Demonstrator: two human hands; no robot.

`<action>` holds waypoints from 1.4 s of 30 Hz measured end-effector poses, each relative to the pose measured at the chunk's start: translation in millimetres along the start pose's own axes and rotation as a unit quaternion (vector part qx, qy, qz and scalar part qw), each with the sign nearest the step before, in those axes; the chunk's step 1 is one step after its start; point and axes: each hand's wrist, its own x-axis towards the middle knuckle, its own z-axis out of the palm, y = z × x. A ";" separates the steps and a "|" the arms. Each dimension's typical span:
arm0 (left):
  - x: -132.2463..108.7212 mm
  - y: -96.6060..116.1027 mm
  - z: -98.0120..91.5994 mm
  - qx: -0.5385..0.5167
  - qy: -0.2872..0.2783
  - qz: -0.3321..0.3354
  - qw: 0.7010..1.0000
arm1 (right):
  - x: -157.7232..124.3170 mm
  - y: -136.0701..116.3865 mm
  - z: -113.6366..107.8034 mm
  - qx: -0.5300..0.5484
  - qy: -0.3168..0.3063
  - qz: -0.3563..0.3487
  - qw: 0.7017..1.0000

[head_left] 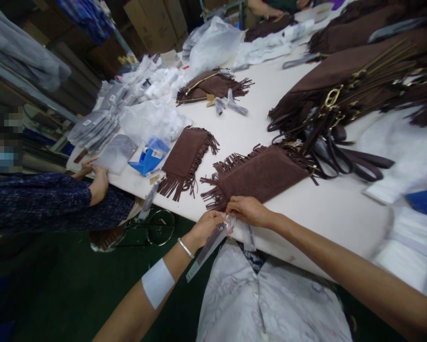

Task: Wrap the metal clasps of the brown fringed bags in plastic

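Observation:
At the table's front edge my left hand [204, 229] is closed on a dark strap in a clear plastic sleeve [207, 251]. The sleeve slants down toward the lower left, its free end off the table. My right hand [249, 211] is pinched at the sleeve's upper end, beside my left fingertips. What exactly its fingers grip is partly hidden. Just beyond both hands lies a brown fringed clutch bag [266, 175], flat on the table. A second fringed clutch [185, 152] lies to its left, with a plastic-wrapped strap [150, 197] hanging over the edge.
Brown fringed bags with gold zips and straps are piled at the right [342, 85]. Another fringed bag [213, 85] lies farther back. Clear plastic bags [152, 118] and grey packed items [95, 126] cover the left side. At the left, a co-worker's hands [98, 183] touch a plastic-packed item.

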 end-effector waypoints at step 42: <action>-6.0 -36.7 9.4 -0.014 0.115 0.106 0.988 | -17.0 -39.5 7.8 -0.047 0.018 0.034 0.998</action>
